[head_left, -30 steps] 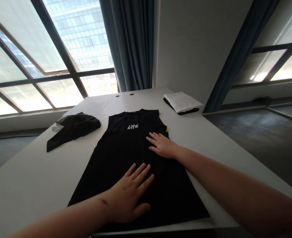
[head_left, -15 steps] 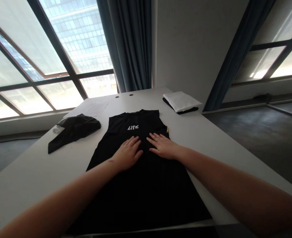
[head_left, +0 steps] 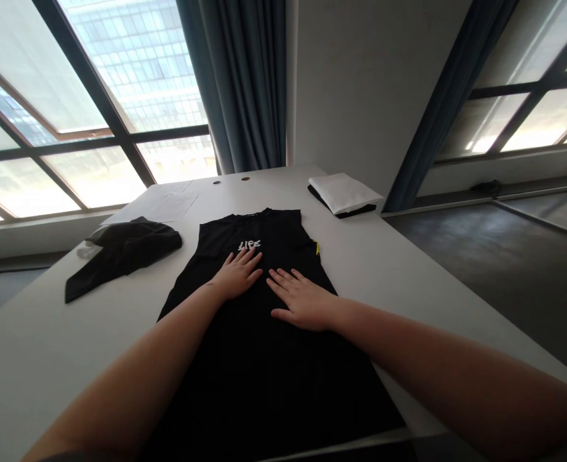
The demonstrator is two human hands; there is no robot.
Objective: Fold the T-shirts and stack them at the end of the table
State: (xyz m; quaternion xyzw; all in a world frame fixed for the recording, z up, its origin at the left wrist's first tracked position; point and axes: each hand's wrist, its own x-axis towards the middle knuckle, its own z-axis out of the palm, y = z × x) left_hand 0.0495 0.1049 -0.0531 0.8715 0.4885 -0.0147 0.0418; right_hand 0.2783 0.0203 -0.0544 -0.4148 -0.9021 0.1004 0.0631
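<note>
A black sleeveless-looking shirt [head_left: 269, 378] lies spread flat on the white table, its neck end pointing away from me. White lettering is printed on its upper chest, and a bit of yellow shows at its right edge. My left hand [head_left: 236, 276] rests open on the cloth, fingertips at the lettering and partly covering it. Slightly nearer to me and further right, my right hand [head_left: 303, 298] lies flat on the shirt with its fingers extended. Neither hand grips the fabric.
On the white table [head_left: 399, 301], a crumpled dark cloth [head_left: 129, 250] lies to the left. Paper sheets [head_left: 153, 202] are behind it. At the back right sits a folded stack with a white cloth [head_left: 345, 192] over a black one. A blue curtain [head_left: 240, 83] hangs beyond.
My left hand has slid up the shirt onto the lettering. My right hand has moved slightly toward me. The whole view has shifted a little, so things sit further left.
</note>
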